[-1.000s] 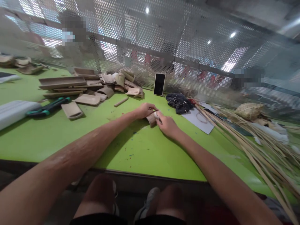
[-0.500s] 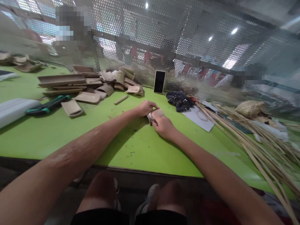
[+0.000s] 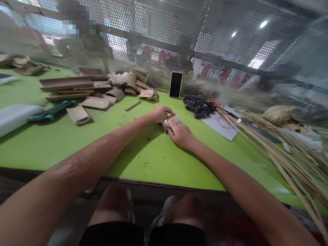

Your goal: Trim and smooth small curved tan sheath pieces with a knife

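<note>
A short curved bamboo piece (image 3: 175, 120) rests low over the green table, between my two hands. My right hand (image 3: 181, 135) is closed around its near side, thumb and fingers at the lower edge. From the left, my left hand (image 3: 159, 114) grips its far left edge, with a bent finger reaching over the top. My palms and fingers partly cover the piece, so anything thin held against it cannot be made out. Fine pale dust (image 3: 159, 133) lies on the table just below the piece.
Split bamboo pieces (image 3: 66, 83) are heaped at the back left, near a black-and-green handled tool (image 3: 52, 112) and a white block (image 3: 19, 118). A phone (image 3: 176, 84) stands upright against the mesh screen. Dark cloth (image 3: 198, 106), paper (image 3: 221, 127) and long bamboo strips (image 3: 276, 150) lie right.
The view has tilted and shifted slightly. Both hands keep hold of the bamboo piece in nearly the same place, and pale dust shows more clearly below it.
</note>
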Available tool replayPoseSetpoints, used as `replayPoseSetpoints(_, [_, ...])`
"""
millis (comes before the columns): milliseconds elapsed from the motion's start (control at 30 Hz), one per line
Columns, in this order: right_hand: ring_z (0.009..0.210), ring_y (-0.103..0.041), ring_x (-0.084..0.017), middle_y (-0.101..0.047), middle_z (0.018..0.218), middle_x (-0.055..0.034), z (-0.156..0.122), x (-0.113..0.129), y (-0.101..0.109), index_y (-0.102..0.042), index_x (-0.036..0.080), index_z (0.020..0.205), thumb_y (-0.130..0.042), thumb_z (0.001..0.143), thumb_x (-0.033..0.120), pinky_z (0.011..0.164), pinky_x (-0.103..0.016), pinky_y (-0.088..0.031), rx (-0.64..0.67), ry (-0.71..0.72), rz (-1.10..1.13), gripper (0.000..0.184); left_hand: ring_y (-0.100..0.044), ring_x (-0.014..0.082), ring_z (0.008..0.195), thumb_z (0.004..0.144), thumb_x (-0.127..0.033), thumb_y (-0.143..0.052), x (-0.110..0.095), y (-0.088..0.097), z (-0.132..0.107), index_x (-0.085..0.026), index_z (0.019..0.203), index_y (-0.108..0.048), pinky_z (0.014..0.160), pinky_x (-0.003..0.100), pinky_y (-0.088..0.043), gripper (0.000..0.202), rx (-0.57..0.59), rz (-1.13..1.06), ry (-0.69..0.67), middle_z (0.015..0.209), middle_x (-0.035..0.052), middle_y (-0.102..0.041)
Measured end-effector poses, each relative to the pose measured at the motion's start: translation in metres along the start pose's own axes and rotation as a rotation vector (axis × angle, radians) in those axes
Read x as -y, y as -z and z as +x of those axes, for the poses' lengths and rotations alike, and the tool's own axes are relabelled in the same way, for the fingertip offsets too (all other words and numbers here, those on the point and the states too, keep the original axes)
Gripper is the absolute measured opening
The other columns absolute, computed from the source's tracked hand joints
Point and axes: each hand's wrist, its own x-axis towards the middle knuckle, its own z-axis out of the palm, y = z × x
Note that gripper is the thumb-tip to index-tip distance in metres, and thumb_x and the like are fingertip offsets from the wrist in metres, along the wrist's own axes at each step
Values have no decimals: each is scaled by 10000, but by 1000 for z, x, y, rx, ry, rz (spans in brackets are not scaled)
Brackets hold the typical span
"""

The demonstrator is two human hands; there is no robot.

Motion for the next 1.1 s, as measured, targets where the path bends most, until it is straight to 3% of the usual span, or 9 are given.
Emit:
replayPoseSetpoints(200, [720, -607, -230, -717, 898, -125, 9, -31, 8, -486, 124, 1272, -372, 984, 259, 622, -306, -356, -37, -167, -74, 339, -656, 174, 831, 734, -27, -510, 5, 0, 0, -193, 1097, -775, 762, 274, -471, 479, -8, 0, -51, 1001, 63, -776])
replayPoseSetpoints(267, [722, -611, -233, -719, 901, -125, 8, -25, 8, -479, 132, 1284, -367, 983, 265, 623, -308, -354, -22, -156, -79, 347, -661, 180, 841, 739, -38, -517, 3, 0, 0, -182, 1093, -775, 774, 281, -477, 462, -6, 5, -35, 1002, 71, -775])
replayPoseSetpoints(400, [716, -609, -225, -721, 922, -121, 2, -2, 2, -488, 152, 1277, -351, 991, 323, 636, -308, -362, 27, -4, -23, 360, -669, 188, 901, 738, -54, -536, -2, 1, 0, -180, 1089, -776, 807, 279, -485, 443, -1, 1, -1, 1043, 73, -771])
replayPoseSetpoints(467, [731, -613, -230, -721, 942, -121, 3, -3, 2, -487, 156, 1282, -352, 990, 337, 647, -311, -366, 24, 1, -21, 370, -669, 190, 928, 736, -49, -538, -3, 2, -1, -177, 1096, -773, 812, 271, -482, 448, -3, -5, 5, 1058, 77, -769])
replayPoseSetpoints(633, [744, -624, -248, -724, 913, -128, 8, -22, 9, -461, 132, 1323, -354, 982, 273, 636, -315, -359, -15, -165, -94, 384, -667, 180, 861, 751, -51, -525, -3, 3, -2, -185, 1094, -775, 774, 265, -481, 445, -14, 19, -12, 1008, 71, -775])
replayPoseSetpoints(867, [724, -630, -227, -732, 920, -114, 1, -4, 2, -494, 158, 1278, -363, 996, 333, 630, -302, -358, 17, -3, -45, 356, -677, 186, 870, 754, -66, -544, -2, 1, 0, -196, 1083, -780, 786, 273, -499, 426, -11, 17, -28, 1012, 69, -778])
replayPoseSetpoints(1033, [726, -628, -238, -726, 893, -127, 6, -35, 4, -505, 131, 1251, -379, 982, 265, 614, -304, -346, -48, -186, -98, 326, -666, 180, 852, 780, -49, -521, -1, 1, -1, -211, 1084, -779, 776, 279, -491, 430, -37, 52, -69, 1017, 64, -776])
replayPoseSetpoints(1100, [704, -623, -230, -724, 874, -123, 5, -35, 4, -505, 129, 1241, -375, 985, 259, 604, -300, -340, -43, -204, -104, 316, -664, 179, 851, 785, -45, -522, -2, 1, -1, -217, 1083, -779, 777, 277, -489, 429, -40, 70, -81, 1009, 61, -775])
